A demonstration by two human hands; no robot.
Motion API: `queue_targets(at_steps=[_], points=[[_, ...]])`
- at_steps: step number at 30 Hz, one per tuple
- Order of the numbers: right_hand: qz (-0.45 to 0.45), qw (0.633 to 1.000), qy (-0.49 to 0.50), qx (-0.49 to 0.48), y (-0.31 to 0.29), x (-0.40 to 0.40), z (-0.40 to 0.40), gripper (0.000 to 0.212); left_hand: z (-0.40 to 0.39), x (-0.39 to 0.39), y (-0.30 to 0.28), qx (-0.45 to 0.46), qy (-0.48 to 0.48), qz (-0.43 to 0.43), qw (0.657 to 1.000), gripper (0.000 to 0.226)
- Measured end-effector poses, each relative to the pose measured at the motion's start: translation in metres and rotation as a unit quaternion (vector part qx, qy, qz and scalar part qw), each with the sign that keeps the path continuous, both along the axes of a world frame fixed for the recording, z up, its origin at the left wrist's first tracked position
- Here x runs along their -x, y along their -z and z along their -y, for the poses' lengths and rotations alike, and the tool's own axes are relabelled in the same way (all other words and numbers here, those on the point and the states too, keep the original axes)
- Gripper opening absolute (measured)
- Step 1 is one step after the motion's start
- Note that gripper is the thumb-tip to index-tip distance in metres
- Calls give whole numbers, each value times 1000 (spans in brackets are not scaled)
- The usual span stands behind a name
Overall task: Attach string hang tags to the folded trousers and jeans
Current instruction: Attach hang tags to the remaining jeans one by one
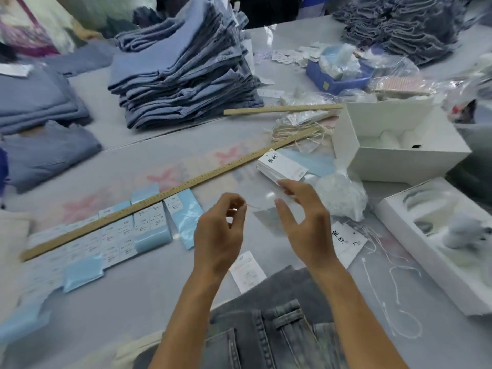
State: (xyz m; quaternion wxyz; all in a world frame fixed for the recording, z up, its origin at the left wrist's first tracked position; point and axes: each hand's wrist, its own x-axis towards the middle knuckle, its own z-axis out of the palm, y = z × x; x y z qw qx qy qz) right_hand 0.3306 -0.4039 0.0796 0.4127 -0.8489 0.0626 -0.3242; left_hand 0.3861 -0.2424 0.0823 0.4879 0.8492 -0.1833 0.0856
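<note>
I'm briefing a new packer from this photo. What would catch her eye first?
Probably the two hands at centre: the left hand pinches a thin string, the right hand is spread open. Behind, a tall stack of folded blue trousers; a long wooden ruler crosses the table.

Bare table [149, 294] ahead of the left hand [218, 235], open for a pass toward the near edge. Further left, blocked by rows of blue and white label packets [119, 235] under a long wooden ruler [165, 194] lying slantwise. Close on the right: white hang tags [346, 239], loose strings [394, 296] and a white tray [439, 246]. Beyond the right hand [300, 222], a tag stack [282, 167], a plastic bag [343, 194] and an open white box [399, 145]. Grey jeans [279, 328] fill the near edge
</note>
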Motion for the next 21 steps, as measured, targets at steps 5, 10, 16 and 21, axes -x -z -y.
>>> queue_targets(at_steps=[5,10,16,21], points=[[-27,996,-76,30,-40,50,-6,26,-1,52,-47,-10,77,50,996,14],[-62,991,-111,-35,-43,107,-3,14,-2,107,-45,28,112,14,993,23],[-164,962,-148,-159,-27,161,-15,12,-18,152,-20,55,144,-71,985,16],[-179,973,-120,-84,-22,178,-19,21,-31,163,7,3,81,-110,991,20]])
